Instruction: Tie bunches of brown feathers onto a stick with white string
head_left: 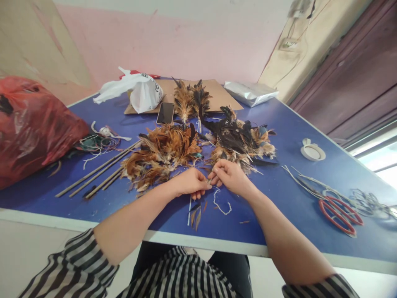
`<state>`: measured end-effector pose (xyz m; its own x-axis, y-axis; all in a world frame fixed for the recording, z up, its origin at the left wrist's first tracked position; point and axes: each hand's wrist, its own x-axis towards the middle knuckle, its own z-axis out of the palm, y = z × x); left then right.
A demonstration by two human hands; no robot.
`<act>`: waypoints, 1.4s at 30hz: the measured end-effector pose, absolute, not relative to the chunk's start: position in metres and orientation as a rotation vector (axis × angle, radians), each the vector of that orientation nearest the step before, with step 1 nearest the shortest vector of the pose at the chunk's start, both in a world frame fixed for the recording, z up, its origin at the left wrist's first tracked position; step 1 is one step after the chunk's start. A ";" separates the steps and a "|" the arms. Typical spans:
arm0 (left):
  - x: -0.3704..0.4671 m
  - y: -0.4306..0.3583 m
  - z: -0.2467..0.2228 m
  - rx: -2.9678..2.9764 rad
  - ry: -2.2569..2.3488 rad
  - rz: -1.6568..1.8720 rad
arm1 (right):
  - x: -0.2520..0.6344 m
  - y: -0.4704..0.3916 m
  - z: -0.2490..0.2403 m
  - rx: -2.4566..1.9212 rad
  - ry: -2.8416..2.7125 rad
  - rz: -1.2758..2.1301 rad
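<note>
My left hand [192, 182] and my right hand [228, 176] meet over the blue table, fingertips pinched together on something small. A white string [222, 209] trails down from between them onto the table. Below my left hand, a few loose feathers [196, 217] and a thin white strip [189, 210] show. A pile of brown-orange feathers [167, 149] lies beyond my left hand. Darker black and tan feathers [238, 136] are heaped beyond my right hand. What exactly the fingertips hold is too small to make out.
Two feather bundles [184, 99] rest on cardboard [220, 97] at the back, near a phone [165, 113] and white bag [145, 93]. Thin sticks [97, 173] and a red bag [34, 128] lie left. Red-handled scissors [339, 213], cords and a tape roll [313, 152] are right.
</note>
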<state>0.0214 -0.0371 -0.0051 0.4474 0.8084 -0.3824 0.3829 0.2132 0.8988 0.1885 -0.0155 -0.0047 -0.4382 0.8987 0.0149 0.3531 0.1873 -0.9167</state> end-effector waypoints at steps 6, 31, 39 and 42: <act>0.009 -0.039 0.011 1.684 1.280 0.280 | 0.188 -0.012 -0.012 -1.173 -1.817 1.351; 0.032 -0.034 -0.020 1.303 1.090 0.837 | 0.195 -0.010 -0.007 -1.113 -1.728 1.651; 0.022 -0.026 -0.022 1.239 1.040 0.839 | 0.198 -0.004 -0.012 -1.159 -1.520 1.742; 0.017 -0.021 -0.023 1.238 0.985 0.819 | 0.199 -0.003 -0.012 -1.180 -1.582 1.724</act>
<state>0.0175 -0.0213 -0.0230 0.3748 0.9141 -0.1549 0.0153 0.1610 0.9868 0.1991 -0.0034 -0.0116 -0.4884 0.8352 -0.2527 0.1804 -0.1867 -0.9657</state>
